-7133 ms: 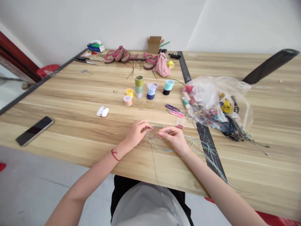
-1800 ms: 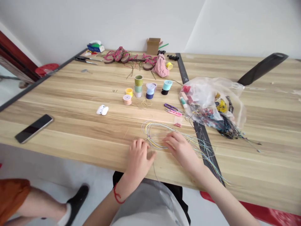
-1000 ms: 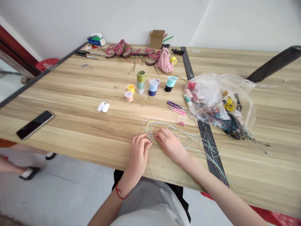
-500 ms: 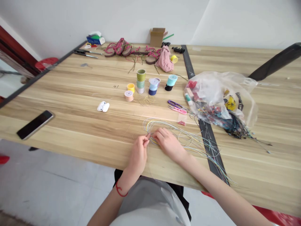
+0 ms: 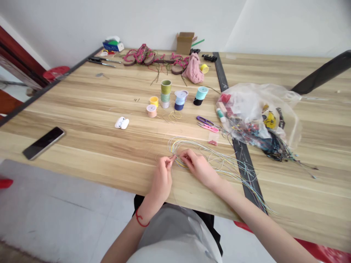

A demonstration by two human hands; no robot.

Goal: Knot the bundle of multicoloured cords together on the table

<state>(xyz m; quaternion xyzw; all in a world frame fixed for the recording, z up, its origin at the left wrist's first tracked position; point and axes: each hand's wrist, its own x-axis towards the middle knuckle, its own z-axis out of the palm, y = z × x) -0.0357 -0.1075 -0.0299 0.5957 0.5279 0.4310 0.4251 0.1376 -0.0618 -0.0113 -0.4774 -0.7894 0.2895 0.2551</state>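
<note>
A looped bundle of thin cords (image 5: 233,174), in pale blue, yellow and grey, lies on the table and trails right over a black strip. My left hand (image 5: 161,177), with a red string at its wrist, pinches thumb and forefinger on the cords at the bundle's left end. Just beside it, my right hand (image 5: 199,168) is closed in a pinch on the cords as well, its palm over the bundle. The strands between the fingertips are too fine to make out. Beyond the right hand lies a small clear packet of red beads (image 5: 212,142).
Purple thread snips (image 5: 205,121) and pink thread snips (image 5: 210,128) lie beyond the cords. Spools of thread (image 5: 166,87) stand mid-table. A clear plastic bag (image 5: 255,98) of cords is right; a phone (image 5: 44,143) and white earbud case (image 5: 122,123) are left. Sandals (image 5: 139,55) lie behind.
My right hand's fingers have shifted slightly and a small gap shows near the left fingertips. Both hands stay at the bundle's left end; the whole view has moved a little.
</note>
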